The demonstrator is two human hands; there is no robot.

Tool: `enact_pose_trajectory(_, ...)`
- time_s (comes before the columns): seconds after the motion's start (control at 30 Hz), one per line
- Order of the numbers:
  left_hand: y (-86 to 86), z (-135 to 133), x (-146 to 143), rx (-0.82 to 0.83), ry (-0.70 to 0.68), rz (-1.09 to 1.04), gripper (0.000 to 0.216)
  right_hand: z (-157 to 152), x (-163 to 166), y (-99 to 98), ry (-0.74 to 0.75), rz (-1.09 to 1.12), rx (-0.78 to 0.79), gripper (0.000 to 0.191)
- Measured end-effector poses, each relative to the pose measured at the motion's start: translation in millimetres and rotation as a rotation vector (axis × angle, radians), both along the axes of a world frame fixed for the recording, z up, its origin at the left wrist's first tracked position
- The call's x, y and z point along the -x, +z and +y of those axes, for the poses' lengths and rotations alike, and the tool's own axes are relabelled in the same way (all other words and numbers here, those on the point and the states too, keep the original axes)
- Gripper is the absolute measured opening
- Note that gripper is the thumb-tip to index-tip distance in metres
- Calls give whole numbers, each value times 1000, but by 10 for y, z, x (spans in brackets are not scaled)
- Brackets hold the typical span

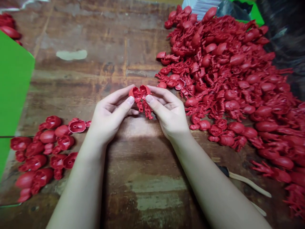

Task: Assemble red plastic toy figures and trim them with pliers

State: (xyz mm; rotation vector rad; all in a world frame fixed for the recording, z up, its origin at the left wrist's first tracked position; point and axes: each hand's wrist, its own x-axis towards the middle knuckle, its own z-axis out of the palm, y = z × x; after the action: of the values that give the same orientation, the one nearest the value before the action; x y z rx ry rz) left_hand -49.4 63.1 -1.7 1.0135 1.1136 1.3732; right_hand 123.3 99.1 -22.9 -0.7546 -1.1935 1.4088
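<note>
While my left grip (111, 113) and right grip (170, 114) pinch hollow red plastic figure pieces (143, 92), the far green bin (258, 14) holds something dark, unclear.

Using the big red heap (228, 70) as reference. Best lane: bare surface (100, 35) left of heap, past the hands, wide up to the green panel (14, 79). Second gap: strip between the forearms, left of the heap's near part, capped by left hand (105, 117) and right hand (176, 117) meeting over red parts (147, 111). Right hand sits just beside heap's left edge, tight there. Pale-handled tool (250, 183) blocks near side of heap, partly hidden by right forearm (209, 184). Well left of heap, red cluster (47, 136) fills space between left forearm (83, 178) and green panel. Behind heap: green bin (258, 16), no pass.
</note>
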Motion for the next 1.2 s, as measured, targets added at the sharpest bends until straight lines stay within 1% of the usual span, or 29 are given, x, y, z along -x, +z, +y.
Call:
enact_pose_trajectory(0.27, 30, -2, -12, 6, -8, -13, 36, -34, 8, 89, -22, -39, 8, 39)
enact_pose_trajectory(0.43, 49, -10, -31, -1, 4, -16, 33, -46, 2, 111, -58, -75, -2, 36)
enact_pose_trajectory(0.77, 33, -13, -29, 8, 11, -6, 39, -35, 14, 85, -81, -69, -16, 32)
enact_pose_trajectory(0.9, 26, -16, -22, 10, 2, 23, 40, -30, -3, 86, -74, -97, -13, 35)
enact_pose_trajectory(1.07, 15, -27, -10, -11, 7, 49, 41, -27, -23, 79, -50, -56, 5, 36)
enact_pose_trajectory(1.2, 5, -31, 7, -45, 19, 143, 44, -32, -17, 67, -46, -64, 20, 38)
